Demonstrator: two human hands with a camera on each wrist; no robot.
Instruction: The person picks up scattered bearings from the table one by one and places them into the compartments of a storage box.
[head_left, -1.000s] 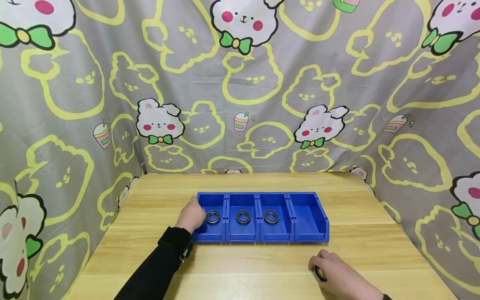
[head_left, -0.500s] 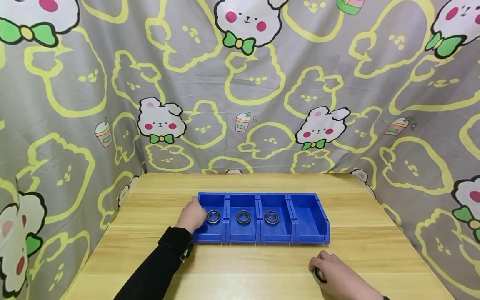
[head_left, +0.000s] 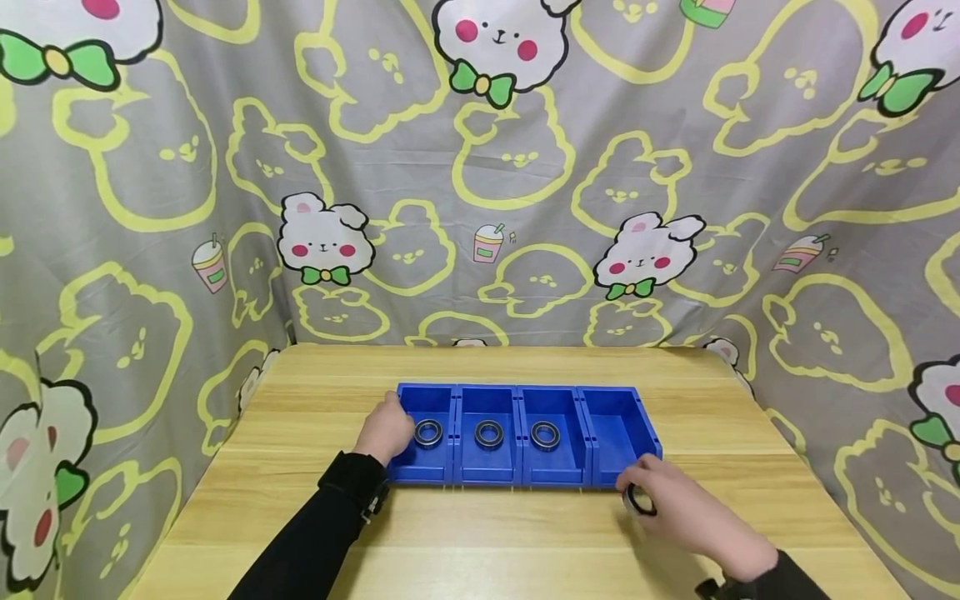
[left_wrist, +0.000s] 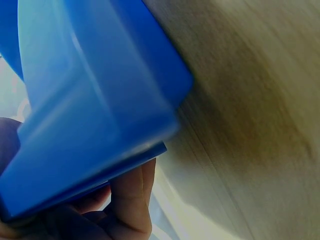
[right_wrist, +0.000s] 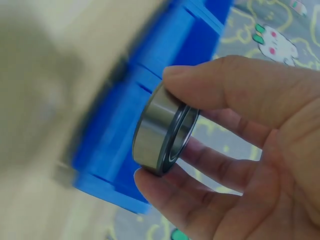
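Note:
Four joined compartments would be several blue storage bins [head_left: 483, 477] standing in a row on the table. My left hand [head_left: 384, 429] grips the outer wall of the leftmost bin, its fingers curled around the blue plastic [left_wrist: 100, 115] in the left wrist view. A steel ball bearing [right_wrist: 152, 132] is pinched between the thumb and fingers of my right hand [head_left: 678, 500], tilted, just in front of the rightmost bin [head_left: 618, 446]. That bin holds nothing. One bearing lies flat in each of the other three: left [head_left: 417, 434], second [head_left: 478, 435] and third [head_left: 535, 436].
The wooden table [head_left: 517, 542] extends in front of the bins and to both sides. A grey curtain [head_left: 525, 325] with cartoon rabbits hangs behind the table and along its left and right sides.
My right hand has lifted the bearing off the table and moved it forward, close to the rightmost bin. The left hand keeps its grip; the bins stay in place.

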